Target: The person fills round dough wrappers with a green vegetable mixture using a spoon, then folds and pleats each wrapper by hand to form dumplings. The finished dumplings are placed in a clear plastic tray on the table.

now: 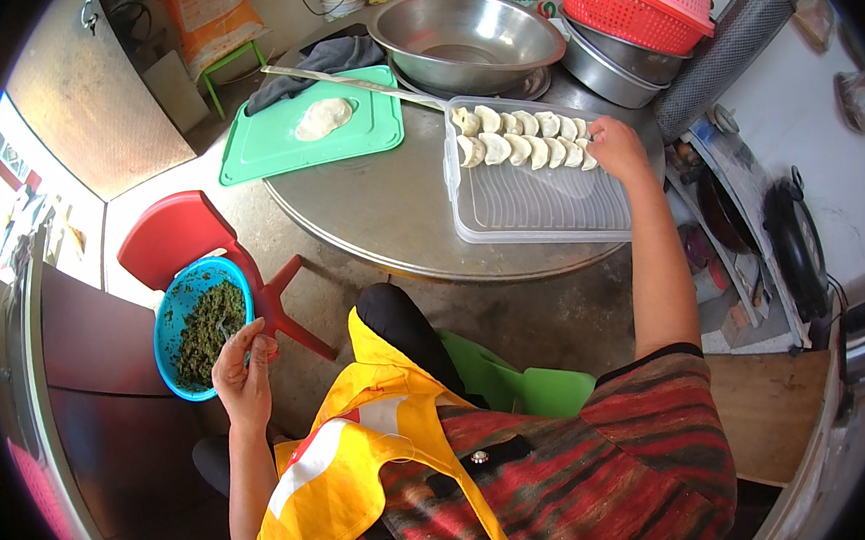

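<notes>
My right hand (pixel 618 147) reaches over the right side of a clear plastic tray (pixel 542 202), its fingertips at the end of the dumpling rows. Two rows of white dumplings (pixel 496 149) line the tray's far half. The fingers partly cover the end dumplings, so I cannot tell whether one is gripped. Low on the left, my left hand (pixel 245 373) has its thumb and fingers pinched around what looks like a thin metal utensil (pixel 224 328), mostly hidden by the hand. That utensil reaches into a blue bowl (pixel 161 326) of chopped green filling (pixel 206 337).
A green plastic lid (pixel 305 159) bearing flattened dough (pixel 324 119) overhangs the round metal table (pixel 376 213). Behind are a large steel basin (pixel 463 46), a grey cloth (pixel 342 54) and red baskets (pixel 631 17). The blue bowl rests on a red chair (pixel 179 237).
</notes>
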Available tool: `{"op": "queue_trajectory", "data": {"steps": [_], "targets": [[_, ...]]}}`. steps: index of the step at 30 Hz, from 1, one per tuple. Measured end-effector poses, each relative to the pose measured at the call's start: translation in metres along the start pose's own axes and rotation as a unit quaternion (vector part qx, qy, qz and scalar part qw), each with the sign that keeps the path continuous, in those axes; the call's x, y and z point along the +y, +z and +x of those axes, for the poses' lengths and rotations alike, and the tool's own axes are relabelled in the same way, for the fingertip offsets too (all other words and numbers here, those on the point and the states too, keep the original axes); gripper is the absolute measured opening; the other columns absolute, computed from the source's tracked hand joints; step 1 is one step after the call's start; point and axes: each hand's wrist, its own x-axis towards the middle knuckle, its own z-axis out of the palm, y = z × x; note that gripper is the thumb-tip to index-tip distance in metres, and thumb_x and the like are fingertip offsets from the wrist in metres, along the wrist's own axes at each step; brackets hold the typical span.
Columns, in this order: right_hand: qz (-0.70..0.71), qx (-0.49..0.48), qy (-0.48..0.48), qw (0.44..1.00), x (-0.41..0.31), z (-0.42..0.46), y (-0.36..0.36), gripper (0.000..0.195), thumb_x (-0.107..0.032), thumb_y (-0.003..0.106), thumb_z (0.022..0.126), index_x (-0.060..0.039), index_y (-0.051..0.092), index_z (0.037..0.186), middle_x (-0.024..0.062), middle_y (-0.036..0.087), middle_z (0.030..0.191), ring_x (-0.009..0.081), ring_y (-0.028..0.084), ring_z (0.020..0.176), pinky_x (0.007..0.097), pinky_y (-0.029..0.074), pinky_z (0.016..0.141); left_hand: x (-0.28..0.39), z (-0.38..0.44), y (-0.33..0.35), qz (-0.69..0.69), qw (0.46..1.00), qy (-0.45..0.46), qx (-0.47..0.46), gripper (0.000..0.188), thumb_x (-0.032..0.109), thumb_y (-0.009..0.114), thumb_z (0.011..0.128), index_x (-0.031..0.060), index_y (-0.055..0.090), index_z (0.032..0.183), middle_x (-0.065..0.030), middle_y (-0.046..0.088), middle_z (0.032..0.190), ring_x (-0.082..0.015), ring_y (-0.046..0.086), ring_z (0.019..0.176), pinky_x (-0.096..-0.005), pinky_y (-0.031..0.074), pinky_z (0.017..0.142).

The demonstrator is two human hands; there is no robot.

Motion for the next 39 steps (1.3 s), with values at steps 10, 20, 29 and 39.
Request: {"op": "queue_trajectory", "data": {"steps": [10, 20, 29, 39], "targets": [[0.031, -0.02, 0.041, 0.998, -0.003, 0.0, -0.001, 0.026, -0.017, 0.07, 0.073, -0.0044, 0.066, 0.096, 0.015, 0.068, 0.093, 0.0302, 0.065, 0.09, 0.039, 0.051, 0.078, 0.002, 0.0, 0.0, -0.005, 1.0, -0.001, -0.001, 0.021, 0.006, 0.058, 0.096, -0.0035, 0.063, 0.114, -0.0028, 0.065, 0.086, -0.0074, 0.059, 0.078, -0.022, 0.049, 0.072], [-0.076, 0.009, 0.042, 0.996, 0.02, -0.007, -0.02, 0.025, -0.019, 0.072, 0.074, -0.0057, 0.065, 0.094, 0.0136, 0.068, 0.093, 0.0296, 0.065, 0.091, 0.0389, 0.051, 0.077, 0.0, 0.001, -0.001, 0.009, 1.0, -0.002, 0.004, 0.02, 0.005, 0.057, 0.095, -0.0043, 0.063, 0.112, -0.003, 0.064, 0.085, -0.008, 0.059, 0.076, -0.0219, 0.049, 0.071], [-0.175, -0.083, 0.073, 0.978, -0.001, -0.008, -0.021, 0.024, -0.014, 0.061, 0.078, -0.0089, 0.068, 0.1, 0.0142, 0.066, 0.108, 0.0327, 0.062, 0.104, 0.0433, 0.052, 0.085, 0.003, 0.001, -0.001, 0.009, 1.0, -0.006, 0.008, 0.021, 0.006, 0.058, 0.095, -0.0045, 0.063, 0.112, -0.0028, 0.064, 0.085, -0.0077, 0.059, 0.076, -0.0214, 0.049, 0.071], [-0.124, -0.033, 0.074, 0.989, 0.005, -0.005, -0.014, 0.02, -0.011, 0.06, 0.078, -0.0083, 0.067, 0.096, 0.0142, 0.066, 0.106, 0.0328, 0.062, 0.104, 0.043, 0.051, 0.085, 0.0, -0.001, -0.003, 0.006, 1.0, 0.001, -0.001, 0.02, 0.004, 0.057, 0.095, -0.0047, 0.063, 0.112, -0.0032, 0.064, 0.085, -0.0078, 0.058, 0.076, -0.0219, 0.049, 0.071]]}}
